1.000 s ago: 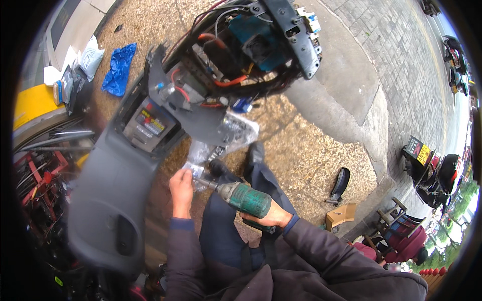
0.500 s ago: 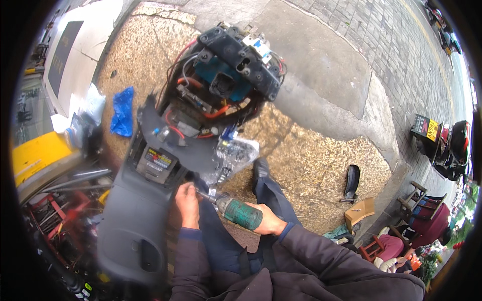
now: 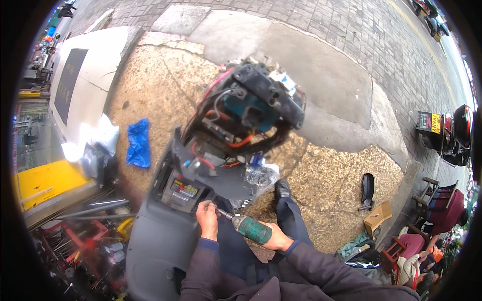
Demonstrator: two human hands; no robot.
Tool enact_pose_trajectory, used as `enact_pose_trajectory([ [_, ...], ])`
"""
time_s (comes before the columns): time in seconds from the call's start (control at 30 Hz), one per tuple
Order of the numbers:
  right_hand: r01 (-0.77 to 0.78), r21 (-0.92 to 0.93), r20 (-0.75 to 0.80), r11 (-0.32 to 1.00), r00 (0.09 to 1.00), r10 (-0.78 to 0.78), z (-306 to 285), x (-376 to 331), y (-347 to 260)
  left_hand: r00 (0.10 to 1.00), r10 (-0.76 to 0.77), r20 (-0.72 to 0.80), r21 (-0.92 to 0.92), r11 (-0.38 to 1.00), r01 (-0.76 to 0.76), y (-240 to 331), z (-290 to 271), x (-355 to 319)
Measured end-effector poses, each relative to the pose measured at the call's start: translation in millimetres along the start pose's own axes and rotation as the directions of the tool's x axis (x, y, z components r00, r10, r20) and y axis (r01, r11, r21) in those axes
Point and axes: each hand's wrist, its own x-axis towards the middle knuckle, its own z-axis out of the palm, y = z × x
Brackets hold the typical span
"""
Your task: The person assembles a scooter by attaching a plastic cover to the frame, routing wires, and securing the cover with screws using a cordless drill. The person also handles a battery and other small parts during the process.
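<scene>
A green power screwdriver (image 3: 253, 229) lies in the grip of my right hand (image 3: 277, 238), its slim metal nose pointing left. At that tip, my left hand (image 3: 207, 220) is closed in a pinch; what its fingers hold is too small to make out. Both hands are beside the dark grey body panel (image 3: 155, 251) of a partly stripped scooter. Near my left hand a battery (image 3: 183, 193) sits in an uncovered bay. Beyond it, wires and metal parts show under a black bracket (image 3: 266, 90). A clear plastic bag of small parts (image 3: 262, 175) rests on the scooter.
A blue plastic bag (image 3: 138, 143) lies on the pebbled ground at left. Tools and red parts (image 3: 75, 241) crowd the lower left beside a yellow case (image 3: 50, 183). At right are a black curved part (image 3: 368, 191), a cardboard box (image 3: 377, 218) and a chair (image 3: 437, 210).
The whole view has shifted, so the scooter and ground appear lower and further right. Both hands keep nearly the same positions around the screwdriver.
</scene>
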Motion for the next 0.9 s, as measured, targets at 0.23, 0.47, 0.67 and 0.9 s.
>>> enact_pose_trajectory([
  [0.23,0.117,0.072,-0.041,0.99,0.993,-0.114,24,28,-32,0.986,0.123,-0.113,0.008,0.992,-0.123,24,-25,15],
  [0.47,-0.023,0.048,0.09,0.999,0.996,0.019,19,41,-36,0.986,-0.002,-0.165,-0.134,0.991,-0.021,29,-36,24],
  [0.67,-0.041,0.151,0.204,0.988,0.979,0.009,11,45,-24,0.977,-0.062,-0.203,-0.224,0.974,0.016,42,-45,22],
  [0.9,0.078,0.053,0.168,0.996,0.982,-0.086,10,38,-36,0.95,-0.289,0.117,-0.74,0.612,0.277,48,-52,31],
])
